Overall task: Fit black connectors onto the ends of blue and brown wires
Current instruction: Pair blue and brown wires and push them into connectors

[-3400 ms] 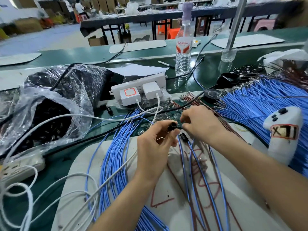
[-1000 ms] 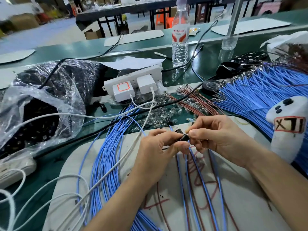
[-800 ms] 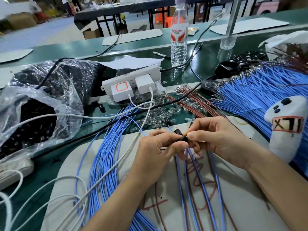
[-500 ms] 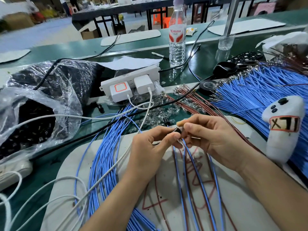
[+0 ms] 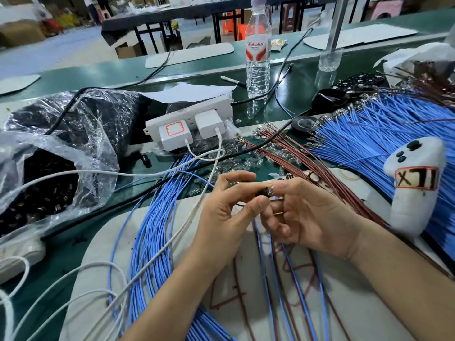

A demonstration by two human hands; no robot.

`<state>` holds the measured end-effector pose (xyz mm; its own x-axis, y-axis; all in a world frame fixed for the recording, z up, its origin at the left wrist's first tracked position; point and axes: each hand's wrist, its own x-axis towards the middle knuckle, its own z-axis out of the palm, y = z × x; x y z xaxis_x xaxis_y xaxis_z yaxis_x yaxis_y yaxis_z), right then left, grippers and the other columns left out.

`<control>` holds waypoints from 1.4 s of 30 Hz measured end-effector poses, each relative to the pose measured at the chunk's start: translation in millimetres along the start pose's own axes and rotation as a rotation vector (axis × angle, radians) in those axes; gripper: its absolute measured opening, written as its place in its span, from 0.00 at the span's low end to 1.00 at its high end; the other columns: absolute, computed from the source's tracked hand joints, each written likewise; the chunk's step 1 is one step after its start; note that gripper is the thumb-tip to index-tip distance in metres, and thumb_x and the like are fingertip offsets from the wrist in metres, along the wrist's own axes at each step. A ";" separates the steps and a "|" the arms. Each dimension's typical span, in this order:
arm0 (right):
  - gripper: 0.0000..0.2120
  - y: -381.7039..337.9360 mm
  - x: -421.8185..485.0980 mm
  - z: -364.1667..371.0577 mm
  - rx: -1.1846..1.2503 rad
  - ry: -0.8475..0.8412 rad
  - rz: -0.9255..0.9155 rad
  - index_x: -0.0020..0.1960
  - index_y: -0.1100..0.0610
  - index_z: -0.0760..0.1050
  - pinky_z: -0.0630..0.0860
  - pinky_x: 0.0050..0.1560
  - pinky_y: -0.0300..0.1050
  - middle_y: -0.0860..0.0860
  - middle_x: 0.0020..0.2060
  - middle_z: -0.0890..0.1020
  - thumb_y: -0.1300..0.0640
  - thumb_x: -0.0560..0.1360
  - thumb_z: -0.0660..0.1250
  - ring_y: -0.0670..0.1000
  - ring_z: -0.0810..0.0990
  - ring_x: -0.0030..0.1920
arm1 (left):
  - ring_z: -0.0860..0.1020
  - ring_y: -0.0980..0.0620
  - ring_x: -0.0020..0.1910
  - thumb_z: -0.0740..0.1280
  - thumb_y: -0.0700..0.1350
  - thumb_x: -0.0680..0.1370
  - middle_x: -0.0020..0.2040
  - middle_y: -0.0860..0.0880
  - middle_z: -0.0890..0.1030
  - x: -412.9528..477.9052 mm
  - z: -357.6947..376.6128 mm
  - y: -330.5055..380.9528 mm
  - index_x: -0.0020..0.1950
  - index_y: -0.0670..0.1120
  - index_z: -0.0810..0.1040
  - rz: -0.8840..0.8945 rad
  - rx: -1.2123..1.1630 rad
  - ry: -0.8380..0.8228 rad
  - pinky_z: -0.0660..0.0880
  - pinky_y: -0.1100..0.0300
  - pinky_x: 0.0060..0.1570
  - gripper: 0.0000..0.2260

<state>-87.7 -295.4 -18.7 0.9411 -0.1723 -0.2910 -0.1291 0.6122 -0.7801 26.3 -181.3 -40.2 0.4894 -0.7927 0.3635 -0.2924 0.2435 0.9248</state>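
Note:
My left hand and my right hand meet over the white mat, fingertips pinched together on a small black connector. Blue wires and brown wires trail from under my hands toward me across the mat. The connector is mostly hidden by my fingers, with a small shiny metal terminal showing at my right fingertips. A big fan of loose blue wires lies at the right, and brown wires lie beyond my hands. A clear bag of black connectors sits at the left.
A bundle of blue wires curves along the mat's left side. A white power strip with chargers and white cables lies behind. A water bottle, a black tape roll and a white controller stand around.
My hands have stayed joined on the connector and shifted slightly. My left fingers have opened up more above it, and my right hand has turned its palm more toward me.

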 end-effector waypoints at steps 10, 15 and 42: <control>0.11 4.7 4.5 1.2 0.038 0.043 -0.142 0.38 0.58 0.81 0.61 0.25 0.32 0.51 0.27 0.75 0.52 0.61 0.70 0.43 0.68 0.22 | 0.78 0.51 0.56 0.65 0.37 0.74 0.55 0.40 0.78 0.5 2.8 3.1 0.50 0.44 0.79 0.000 -0.106 -0.083 0.74 0.56 0.59 0.07; 0.17 5.7 4.2 3.2 0.025 0.048 -0.142 0.42 0.63 0.76 0.62 0.21 0.30 0.51 0.26 0.74 0.51 0.59 0.70 0.42 0.66 0.21 | 0.78 0.52 0.54 0.66 0.37 0.74 0.53 0.41 0.79 -0.3 3.1 4.7 0.50 0.44 0.78 0.004 -0.093 -0.088 0.74 0.60 0.57 0.07; 0.06 1.8 5.3 1.6 -0.356 0.339 -0.494 0.42 0.65 0.76 0.69 0.22 0.35 0.53 0.25 0.77 0.69 0.76 0.62 0.47 0.72 0.22 | 0.83 0.55 0.47 0.71 0.37 0.73 0.46 0.51 0.85 -0.4 -2.5 1.2 0.54 0.47 0.79 -0.060 0.134 -0.044 0.78 0.60 0.52 0.11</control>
<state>-82.5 -293.9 -20.7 0.7739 -0.6324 0.0330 0.1398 0.1197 -0.9829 27.8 -179.3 -38.9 0.4735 -0.8283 0.2996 -0.3721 0.1202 0.9204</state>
